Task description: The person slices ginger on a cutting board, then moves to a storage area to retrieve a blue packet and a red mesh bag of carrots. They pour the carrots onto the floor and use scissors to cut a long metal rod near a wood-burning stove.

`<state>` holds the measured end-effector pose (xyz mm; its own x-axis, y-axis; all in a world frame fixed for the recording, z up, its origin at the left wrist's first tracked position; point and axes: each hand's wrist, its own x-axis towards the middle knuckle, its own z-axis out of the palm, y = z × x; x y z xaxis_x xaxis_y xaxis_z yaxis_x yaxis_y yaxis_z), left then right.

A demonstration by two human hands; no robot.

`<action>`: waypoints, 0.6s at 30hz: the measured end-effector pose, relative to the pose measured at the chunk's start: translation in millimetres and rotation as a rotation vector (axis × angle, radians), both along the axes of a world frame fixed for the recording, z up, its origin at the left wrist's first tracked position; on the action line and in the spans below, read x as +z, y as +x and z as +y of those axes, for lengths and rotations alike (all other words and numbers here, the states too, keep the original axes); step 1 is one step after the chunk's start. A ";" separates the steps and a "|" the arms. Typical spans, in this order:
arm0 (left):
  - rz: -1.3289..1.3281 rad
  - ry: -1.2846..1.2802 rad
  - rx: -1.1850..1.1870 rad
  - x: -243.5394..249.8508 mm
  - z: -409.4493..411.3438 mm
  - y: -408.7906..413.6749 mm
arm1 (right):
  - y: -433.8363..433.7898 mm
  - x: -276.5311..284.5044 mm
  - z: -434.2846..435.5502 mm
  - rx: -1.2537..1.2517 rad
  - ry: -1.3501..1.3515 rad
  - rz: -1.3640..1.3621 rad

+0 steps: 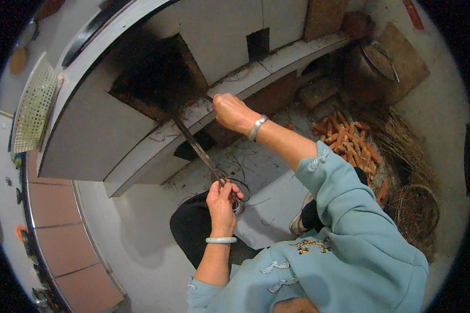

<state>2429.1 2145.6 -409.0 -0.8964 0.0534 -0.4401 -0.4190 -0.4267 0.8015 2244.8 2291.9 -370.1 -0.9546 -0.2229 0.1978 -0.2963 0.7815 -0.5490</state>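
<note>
My left hand [222,201], with a pale bangle at the wrist, grips the looped handle end of long metal fire tongs [196,148]. The tongs slant up and left over the ledge, and their far end is lost in the dark firebox opening [156,78] of a tiled stove [223,37]. My right hand [235,113], wearing a silver bracelet, is curled just right of the opening, above the stove ledge [254,76]. A small dark bit shows beside its thumb; whether the fingers hold it is unclear.
Corn cobs [346,139] lie heaped on the floor at right, beside dry brushwood [403,144] and a round basket [415,211]. A lidded container [370,74] stands behind them. A plastic colander [33,109] rests on the stove top; pink cabinet fronts [60,205] line the left.
</note>
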 end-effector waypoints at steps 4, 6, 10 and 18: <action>0.015 0.018 -0.001 -1.7 -1.5 0.3 | 22.3 7.5 -5.7 -0.027 -0.033 0.026; 0.008 0.012 0.010 -0.5 -1.2 0.8 | 25.5 7.6 -0.1 0.001 0.072 -0.006; 0.004 -0.023 -0.007 -0.7 -1.2 0.1 | 24.3 24.5 -7.6 0.029 0.216 -0.073; 0.017 -0.025 -0.008 -1.2 0.5 -0.7 | -24.0 4.1 5.7 -0.016 -0.527 -0.652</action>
<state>2428.4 2146.1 -410.3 -0.9032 0.0503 -0.4262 -0.4088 -0.4034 0.8186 2220.8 2297.6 -365.9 -0.9162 -0.2415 -0.3199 0.2155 0.3761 -0.9012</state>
